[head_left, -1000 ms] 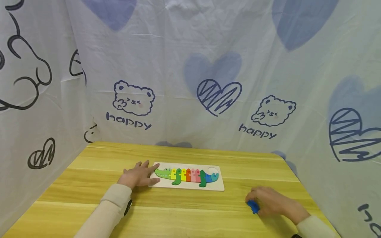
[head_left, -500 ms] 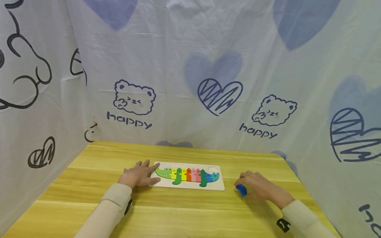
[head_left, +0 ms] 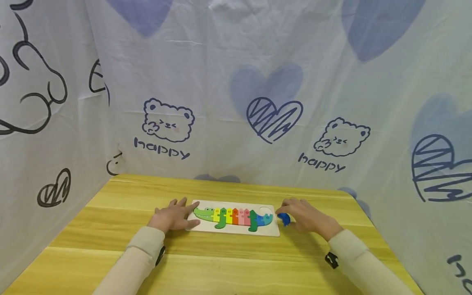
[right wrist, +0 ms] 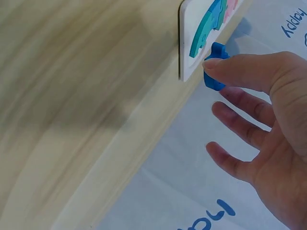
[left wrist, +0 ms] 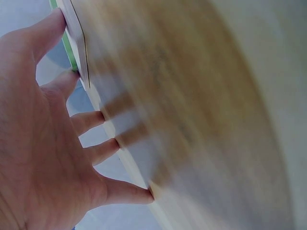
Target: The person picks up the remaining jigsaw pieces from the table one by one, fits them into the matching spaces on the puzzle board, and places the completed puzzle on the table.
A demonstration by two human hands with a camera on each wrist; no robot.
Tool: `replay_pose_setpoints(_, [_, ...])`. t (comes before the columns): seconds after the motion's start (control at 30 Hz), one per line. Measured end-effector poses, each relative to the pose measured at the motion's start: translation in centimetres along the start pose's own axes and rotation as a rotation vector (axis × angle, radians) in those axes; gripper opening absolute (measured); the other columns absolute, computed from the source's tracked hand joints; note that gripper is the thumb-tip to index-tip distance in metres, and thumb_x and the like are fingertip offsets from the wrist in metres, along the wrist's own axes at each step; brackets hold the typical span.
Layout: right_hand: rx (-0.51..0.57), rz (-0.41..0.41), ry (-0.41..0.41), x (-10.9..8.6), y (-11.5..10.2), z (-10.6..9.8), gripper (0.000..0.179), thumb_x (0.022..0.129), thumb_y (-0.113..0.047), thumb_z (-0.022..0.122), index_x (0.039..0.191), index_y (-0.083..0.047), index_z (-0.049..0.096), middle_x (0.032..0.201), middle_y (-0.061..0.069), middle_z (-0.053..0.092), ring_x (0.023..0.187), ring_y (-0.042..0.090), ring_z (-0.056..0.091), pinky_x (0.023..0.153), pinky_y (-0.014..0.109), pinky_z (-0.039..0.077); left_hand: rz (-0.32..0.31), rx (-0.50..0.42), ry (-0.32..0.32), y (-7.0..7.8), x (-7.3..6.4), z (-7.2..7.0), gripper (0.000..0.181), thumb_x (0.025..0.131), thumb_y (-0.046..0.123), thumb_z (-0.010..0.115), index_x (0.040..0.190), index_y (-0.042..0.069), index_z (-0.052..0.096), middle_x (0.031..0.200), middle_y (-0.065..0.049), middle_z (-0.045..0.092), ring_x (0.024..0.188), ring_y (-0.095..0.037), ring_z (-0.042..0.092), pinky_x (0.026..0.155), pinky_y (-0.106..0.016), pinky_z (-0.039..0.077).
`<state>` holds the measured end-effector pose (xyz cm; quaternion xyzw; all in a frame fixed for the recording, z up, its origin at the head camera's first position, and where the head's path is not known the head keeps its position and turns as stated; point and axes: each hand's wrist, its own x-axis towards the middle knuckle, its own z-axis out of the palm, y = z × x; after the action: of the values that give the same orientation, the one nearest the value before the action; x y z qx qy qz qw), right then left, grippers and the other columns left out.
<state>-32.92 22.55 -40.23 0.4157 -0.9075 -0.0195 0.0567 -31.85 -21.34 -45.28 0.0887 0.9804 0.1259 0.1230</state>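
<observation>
A white puzzle board (head_left: 236,232) lies on the table, with a crocodile puzzle (head_left: 234,216) of coloured pieces set in it. Near the tail end at the upper right, a curved recess shows bare. My left hand (head_left: 172,216) rests at the board's left end with fingers spread; thumb and index finger touch its edge, and in the left wrist view the other fingertips rest on the wood. Just off the board's right end, my right hand (head_left: 303,215) pinches a curved blue puzzle piece (head_left: 284,218) between thumb and index finger. In the right wrist view, its other fingers stand apart.
The wooden table (head_left: 206,270) extends around the board on every side. Behind and beside it hangs a white curtain (head_left: 217,143) printed with hearts and bears. Dark bands (head_left: 331,259) sit at both wrists.
My right hand has carried the blue puzzle piece left and away from me, from the table's right side to beside the board's right end. My left hand has stayed in place.
</observation>
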Motion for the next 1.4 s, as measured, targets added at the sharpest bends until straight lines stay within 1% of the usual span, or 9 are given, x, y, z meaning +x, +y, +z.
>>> replay_pose_setpoints(0.23, [0.056, 0.049, -0.037, 2.0, 0.0, 0.0, 0.044, 0.083, -0.004, 0.084, 0.124, -0.011, 0.074, 0.115, 0.006, 0.068, 0.107, 0.027, 0.063, 0.093, 0.054, 0.055, 0.004, -0.005, -0.001, 0.0, 0.0, -0.1, 0.081, 0.095, 0.068, 0.057, 0.162, 0.031, 0.033, 0.17, -0.023, 0.024, 0.153, -0.059, 0.018, 0.1, -0.096, 0.016])
replay_pose_setpoints(0.33, [0.055, 0.051, -0.044, 2.8, 0.1, 0.1, 0.043, 0.084, -0.004, 0.083, 0.125, -0.012, 0.073, 0.115, 0.006, 0.068, 0.107, 0.026, 0.063, 0.095, 0.054, 0.055, 0.002, -0.008, -0.005, 0.1, 0.0, -0.1, 0.08, 0.095, 0.068, 0.057, 0.162, 0.031, 0.033, 0.17, -0.023, 0.024, 0.154, -0.058, 0.018, 0.1, -0.095, 0.016])
replay_pose_setpoints(0.47, [0.042, 0.042, -0.043, 3.7, 0.2, 0.4, 0.041, 0.086, -0.005, 0.082, 0.125, -0.012, 0.073, 0.115, 0.006, 0.068, 0.106, 0.024, 0.063, 0.093, 0.05, 0.056, -0.003, -0.011, -0.01, 0.0, -0.1, -0.1, 0.08, 0.095, 0.067, 0.057, 0.162, 0.031, 0.033, 0.17, -0.023, 0.024, 0.154, -0.058, 0.018, 0.101, -0.095, 0.016])
replay_pose_setpoints(0.7, [0.066, 0.047, -0.05, 4.9, 0.2, 1.0, 0.04, 0.088, -0.006, 0.08, 0.127, -0.011, 0.071, 0.119, 0.007, 0.068, 0.111, 0.027, 0.063, 0.094, 0.051, 0.055, -0.003, -0.011, -0.01, 0.0, -0.1, 0.1, 0.08, 0.095, 0.068, 0.057, 0.162, 0.031, 0.033, 0.17, -0.022, 0.024, 0.154, -0.058, 0.018, 0.101, -0.095, 0.016])
replay_pose_setpoints(0.93, [0.07, 0.043, -0.018, 5.6, 0.6, 1.8, 0.038, 0.088, -0.003, 0.079, 0.125, -0.01, 0.071, 0.117, 0.008, 0.068, 0.109, 0.028, 0.063, 0.091, 0.052, 0.055, 0.0, -0.005, -0.002, 0.0, 0.0, 0.0, 0.081, 0.094, 0.07, 0.056, 0.162, 0.032, 0.033, 0.17, -0.021, 0.024, 0.154, -0.058, 0.018, 0.101, -0.095, 0.016])
replay_pose_setpoints(1.17, [0.09, 0.07, -0.05, 6.4, 0.8, 2.3, 0.037, 0.089, -0.003, 0.078, 0.125, -0.01, 0.071, 0.117, 0.009, 0.067, 0.109, 0.028, 0.062, 0.096, 0.055, 0.055, 0.003, -0.002, -0.003, 0.2, 0.2, -0.1, 0.082, 0.094, 0.071, 0.056, 0.162, 0.032, 0.033, 0.17, -0.021, 0.024, 0.154, -0.058, 0.019, 0.102, -0.095, 0.016])
replay_pose_setpoints(1.4, [0.1, 0.069, -0.075, 6.8, 0.5, 2.7, 0.038, 0.089, 0.001, 0.076, 0.125, -0.012, 0.072, 0.118, 0.009, 0.066, 0.11, 0.028, 0.061, 0.098, 0.057, 0.054, -0.001, -0.009, -0.008, -0.1, 0.2, 0.0, 0.081, 0.094, 0.07, 0.057, 0.162, 0.032, 0.033, 0.17, -0.022, 0.024, 0.153, -0.058, 0.018, 0.101, -0.095, 0.016])
